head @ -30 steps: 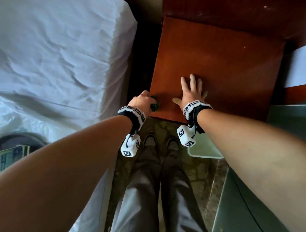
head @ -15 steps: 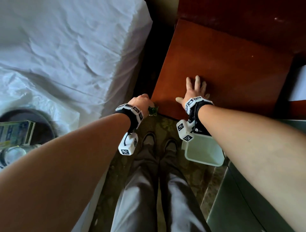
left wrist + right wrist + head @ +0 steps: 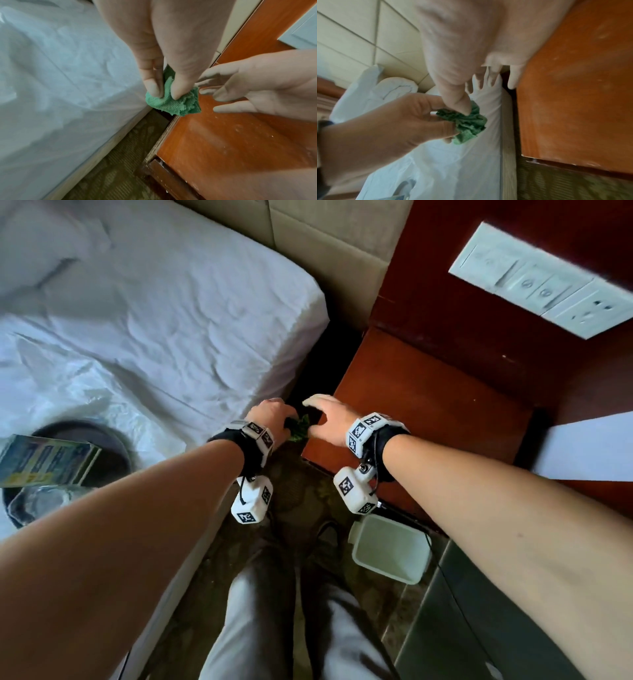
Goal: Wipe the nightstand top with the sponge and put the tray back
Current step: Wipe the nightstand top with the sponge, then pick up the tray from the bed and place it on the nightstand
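Left wrist view: left hand (image 3: 164, 56) pinches sponge (image 3: 173, 100), fingers pointing down.

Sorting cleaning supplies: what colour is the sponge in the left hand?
Green; the sponge shows best in the left wrist view.

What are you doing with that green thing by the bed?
A person is cleaning a nightstand. Their left hand pinches a crumpled green sponge at the edge of the wooden top, beside the bed. The right hand reaches toward the sponge with its fingers spread, holding nothing. The round tray sits on the bed with a box on it, so it has not been put back yet.
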Demonstrator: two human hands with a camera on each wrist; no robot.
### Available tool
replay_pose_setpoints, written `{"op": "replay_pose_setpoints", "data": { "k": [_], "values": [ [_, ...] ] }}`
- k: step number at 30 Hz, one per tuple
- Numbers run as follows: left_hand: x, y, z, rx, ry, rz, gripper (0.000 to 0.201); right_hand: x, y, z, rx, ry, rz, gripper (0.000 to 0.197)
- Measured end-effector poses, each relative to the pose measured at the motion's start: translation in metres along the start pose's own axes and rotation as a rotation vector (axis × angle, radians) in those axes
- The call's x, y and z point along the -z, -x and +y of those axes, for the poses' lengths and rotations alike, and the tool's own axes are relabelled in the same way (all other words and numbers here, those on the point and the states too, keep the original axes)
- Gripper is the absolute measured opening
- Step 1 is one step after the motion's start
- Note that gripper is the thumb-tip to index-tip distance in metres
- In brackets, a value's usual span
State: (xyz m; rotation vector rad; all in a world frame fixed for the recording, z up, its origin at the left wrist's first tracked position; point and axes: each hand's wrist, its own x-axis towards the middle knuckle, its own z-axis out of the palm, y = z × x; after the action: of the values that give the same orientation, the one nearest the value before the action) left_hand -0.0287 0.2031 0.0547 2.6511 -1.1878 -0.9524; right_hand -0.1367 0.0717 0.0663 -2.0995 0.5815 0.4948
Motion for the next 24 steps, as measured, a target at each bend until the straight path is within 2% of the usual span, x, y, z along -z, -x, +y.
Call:
{"op": "replay_pose_setpoints", "data": {
  "k": [2,5,11,13,16,20,24],
  "values": [
    [0.016,0.007,-0.001,0.004,-0.035,0.022,0.032,0.005,-0.001,-0.027,0.038,0.017,-0.080,0.051],
    [0.045,0.021,-0.010,0.024,-0.083,0.053,0.023,0.006,-0.008,-0.066,0.050,0.055,-0.107,0.040],
    [0.094,0.057,-0.072,0.096,0.124,0.151,0.022,-0.011,-0.032,-0.153,0.043,0.170,-0.161,0.013],
    [0.105,0.072,-0.102,0.113,0.199,0.193,0.026,-0.023,-0.044,-0.180,0.051,0.201,-0.170,0.012],
    [0.119,0.102,-0.156,0.145,0.269,0.303,0.031,-0.048,-0.061,-0.219,0.025,0.247,-0.174,0.022],
    [0.120,0.153,-0.241,0.367,0.203,0.367,0.030,-0.093,-0.086,-0.263,0.001,0.235,-0.140,0.025],
    [0.104,0.212,-0.321,0.609,0.235,0.430,0.030,-0.134,-0.109,-0.302,-0.026,0.376,-0.174,0.031]
  ]
}}
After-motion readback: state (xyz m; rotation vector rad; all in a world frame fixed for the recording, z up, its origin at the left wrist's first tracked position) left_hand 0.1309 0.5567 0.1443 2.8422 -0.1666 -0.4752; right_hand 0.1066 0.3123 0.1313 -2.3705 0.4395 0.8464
